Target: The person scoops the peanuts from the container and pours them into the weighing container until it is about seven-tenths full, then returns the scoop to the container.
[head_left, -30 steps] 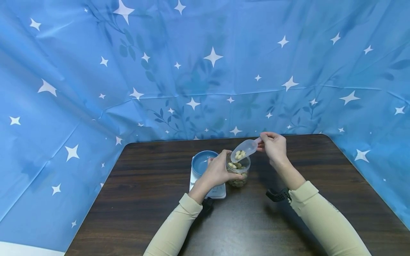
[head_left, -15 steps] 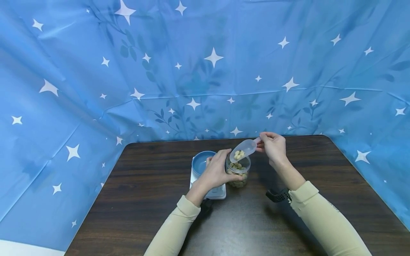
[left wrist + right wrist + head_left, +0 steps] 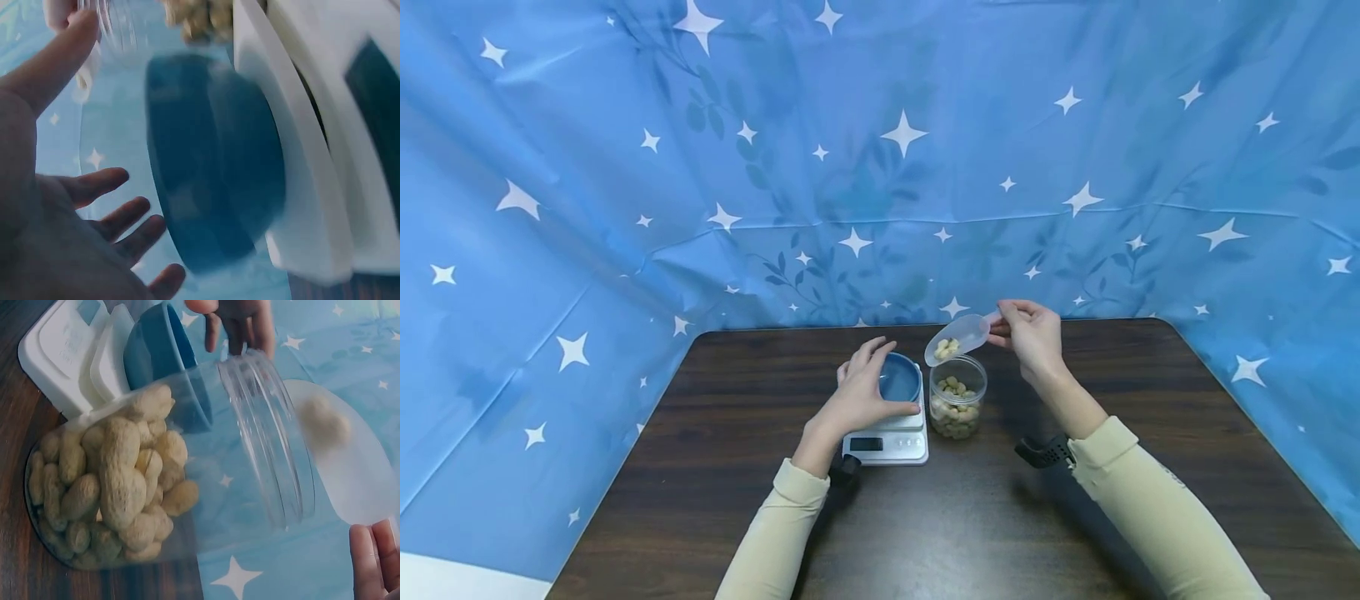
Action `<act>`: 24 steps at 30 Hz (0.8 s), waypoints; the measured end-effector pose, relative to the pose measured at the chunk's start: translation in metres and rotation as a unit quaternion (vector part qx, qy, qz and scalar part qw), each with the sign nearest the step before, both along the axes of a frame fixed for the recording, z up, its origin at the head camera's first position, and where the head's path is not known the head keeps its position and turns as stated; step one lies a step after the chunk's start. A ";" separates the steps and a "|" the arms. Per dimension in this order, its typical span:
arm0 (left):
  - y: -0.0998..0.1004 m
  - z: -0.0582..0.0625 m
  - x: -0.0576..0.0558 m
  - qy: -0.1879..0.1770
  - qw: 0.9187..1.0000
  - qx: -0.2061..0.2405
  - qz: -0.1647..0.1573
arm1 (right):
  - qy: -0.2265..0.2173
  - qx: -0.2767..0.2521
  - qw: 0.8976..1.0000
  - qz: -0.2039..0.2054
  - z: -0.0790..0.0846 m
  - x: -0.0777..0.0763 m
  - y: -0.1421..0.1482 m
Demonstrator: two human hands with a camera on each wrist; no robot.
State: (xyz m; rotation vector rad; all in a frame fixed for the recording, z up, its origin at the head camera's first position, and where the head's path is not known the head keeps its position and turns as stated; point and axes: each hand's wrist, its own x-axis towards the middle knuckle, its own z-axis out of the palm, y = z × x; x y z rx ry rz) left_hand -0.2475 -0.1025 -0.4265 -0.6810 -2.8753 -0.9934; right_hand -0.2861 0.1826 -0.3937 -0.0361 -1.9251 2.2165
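Note:
My right hand [image 3: 1036, 340] pinches the handle of a translucent scoop [image 3: 972, 331]. A few peanuts [image 3: 947, 348] lie in the scoop, which is tilted over the far left rim of a clear jar [image 3: 957, 417]. Unshelled peanuts [image 3: 119, 472] fill the lower part of the jar. With fingers spread, my left hand [image 3: 859, 402] is around the left side of a blue bowl [image 3: 900, 380]; in the left wrist view a gap shows between most fingertips and the bowl [image 3: 212, 162]. Under the bowl is a white kitchen scale [image 3: 901, 448] with a dark display.
Jar and scale stand side by side on a dark wood-grain table [image 3: 970, 533]. Behind the table hangs a blue cloth [image 3: 850, 167] with white stars. Black bands with wrist cameras sit at both wrists.
My left hand has let go of the jar and moved left to the bowl. The scoop with its peanuts has shifted left and slightly up.

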 end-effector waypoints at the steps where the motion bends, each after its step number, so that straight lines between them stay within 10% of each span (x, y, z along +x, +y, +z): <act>1: -0.004 -0.001 0.000 -0.007 1.000 -0.004 0.004 | -0.001 0.002 1.000 0.002 0.001 0.000 -0.002; 24: -0.032 -0.006 -0.008 -0.107 0.993 -0.040 0.035 | 0.059 0.160 0.985 0.013 -0.001 -0.004 -0.050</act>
